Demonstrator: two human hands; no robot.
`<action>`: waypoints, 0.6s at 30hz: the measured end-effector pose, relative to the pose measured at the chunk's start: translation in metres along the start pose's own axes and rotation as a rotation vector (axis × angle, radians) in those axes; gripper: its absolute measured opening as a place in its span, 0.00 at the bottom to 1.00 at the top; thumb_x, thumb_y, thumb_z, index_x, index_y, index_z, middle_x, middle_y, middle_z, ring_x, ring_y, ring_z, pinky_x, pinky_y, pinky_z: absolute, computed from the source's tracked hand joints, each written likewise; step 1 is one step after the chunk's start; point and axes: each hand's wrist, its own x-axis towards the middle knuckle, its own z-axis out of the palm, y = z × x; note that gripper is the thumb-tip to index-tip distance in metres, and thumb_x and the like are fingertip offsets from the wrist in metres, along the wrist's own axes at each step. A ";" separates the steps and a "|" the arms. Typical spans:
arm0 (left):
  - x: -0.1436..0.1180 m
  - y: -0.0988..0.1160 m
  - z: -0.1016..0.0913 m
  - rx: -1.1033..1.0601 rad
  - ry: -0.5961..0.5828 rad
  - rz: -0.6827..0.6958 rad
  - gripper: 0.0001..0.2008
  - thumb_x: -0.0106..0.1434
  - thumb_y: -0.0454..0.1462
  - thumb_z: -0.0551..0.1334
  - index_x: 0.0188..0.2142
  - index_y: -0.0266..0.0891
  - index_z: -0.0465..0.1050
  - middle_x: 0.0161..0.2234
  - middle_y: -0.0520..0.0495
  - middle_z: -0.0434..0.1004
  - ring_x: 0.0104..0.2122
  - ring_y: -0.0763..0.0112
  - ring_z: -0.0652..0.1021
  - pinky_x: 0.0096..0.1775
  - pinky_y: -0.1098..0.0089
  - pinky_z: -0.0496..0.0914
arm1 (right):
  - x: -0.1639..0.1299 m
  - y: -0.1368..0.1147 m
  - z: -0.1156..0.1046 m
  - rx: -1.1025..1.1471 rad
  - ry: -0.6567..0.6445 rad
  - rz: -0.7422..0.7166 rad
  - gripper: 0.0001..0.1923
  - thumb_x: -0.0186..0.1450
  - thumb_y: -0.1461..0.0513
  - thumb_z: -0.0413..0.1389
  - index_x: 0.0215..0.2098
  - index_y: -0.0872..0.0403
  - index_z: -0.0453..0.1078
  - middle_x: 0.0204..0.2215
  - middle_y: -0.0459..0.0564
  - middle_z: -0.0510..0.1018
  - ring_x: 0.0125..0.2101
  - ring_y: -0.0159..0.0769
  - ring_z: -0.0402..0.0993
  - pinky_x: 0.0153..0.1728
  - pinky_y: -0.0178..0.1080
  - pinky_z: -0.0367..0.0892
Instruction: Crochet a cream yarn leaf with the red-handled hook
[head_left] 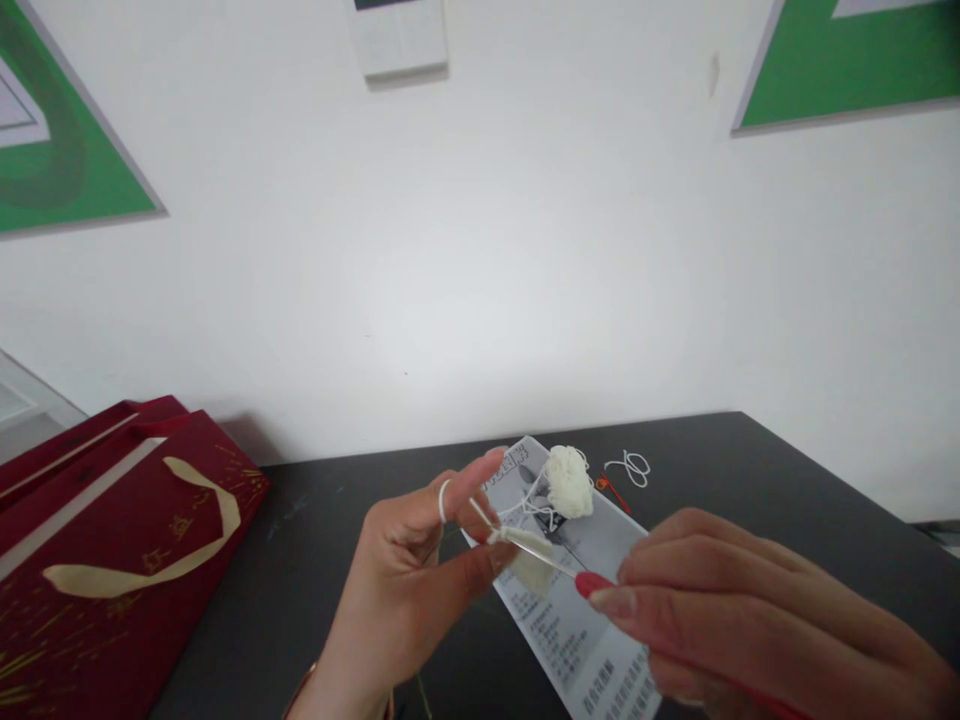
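My left hand (pixel 427 560) pinches a small cream crochet piece (pixel 534 568) between thumb and fingers. White yarn (pixel 444 502) loops around its raised index finger. In my right hand (pixel 742 610) is a crochet hook (pixel 592 583) with a red handle and a thin metal shaft. The hook's tip meets the top edge of the crochet piece, close to my left fingertips; whether it passes through a loop is too small to tell. Behind the hands lies a cream yarn ball (pixel 570 482), with loose strands trailing from it toward the left hand.
A printed instruction sheet (pixel 585 640) lies under the work on the dark table (pixel 322 580). Right of the yarn ball are a small orange-red tool (pixel 615 495) and a white cord coil (pixel 636 470). Dark red gift bags (pixel 150 530) stand at the left. A white wall (pixel 480 270) rises behind.
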 end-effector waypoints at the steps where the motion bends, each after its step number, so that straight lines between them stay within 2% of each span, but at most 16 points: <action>1: 0.001 0.001 -0.001 -0.020 -0.031 -0.036 0.22 0.52 0.29 0.69 0.44 0.55 0.79 0.23 0.52 0.72 0.28 0.70 0.72 0.33 0.68 0.71 | 0.000 0.001 -0.002 0.047 0.011 0.042 0.05 0.64 0.62 0.58 0.37 0.54 0.74 0.23 0.47 0.79 0.21 0.33 0.74 0.22 0.32 0.73; 5: 0.002 0.002 -0.004 -0.108 -0.137 -0.154 0.23 0.47 0.28 0.72 0.42 0.52 0.80 0.21 0.51 0.71 0.25 0.71 0.71 0.30 0.68 0.69 | -0.001 0.005 -0.007 0.234 0.070 0.179 0.04 0.62 0.62 0.59 0.36 0.51 0.76 0.26 0.48 0.80 0.23 0.34 0.75 0.21 0.32 0.71; 7: 0.001 0.002 -0.003 -0.171 -0.157 -0.223 0.22 0.45 0.29 0.73 0.40 0.51 0.81 0.21 0.52 0.71 0.25 0.72 0.70 0.30 0.70 0.67 | 0.000 0.008 -0.007 0.352 0.098 0.252 0.04 0.62 0.62 0.59 0.35 0.50 0.76 0.23 0.47 0.79 0.22 0.35 0.74 0.20 0.33 0.70; 12: -0.002 0.005 0.002 -0.293 -0.163 -0.374 0.19 0.40 0.36 0.76 0.35 0.48 0.83 0.19 0.52 0.70 0.21 0.75 0.67 0.27 0.71 0.61 | 0.003 0.019 -0.006 0.522 0.071 0.371 0.06 0.63 0.60 0.59 0.31 0.52 0.78 0.21 0.47 0.78 0.21 0.33 0.72 0.21 0.33 0.68; 18: -0.001 0.006 0.003 -0.322 -0.222 -0.432 0.20 0.37 0.40 0.77 0.34 0.51 0.83 0.17 0.52 0.68 0.20 0.74 0.65 0.26 0.71 0.57 | 0.004 0.030 -0.003 0.735 0.031 0.448 0.09 0.63 0.59 0.59 0.30 0.56 0.77 0.18 0.47 0.74 0.20 0.31 0.69 0.21 0.32 0.66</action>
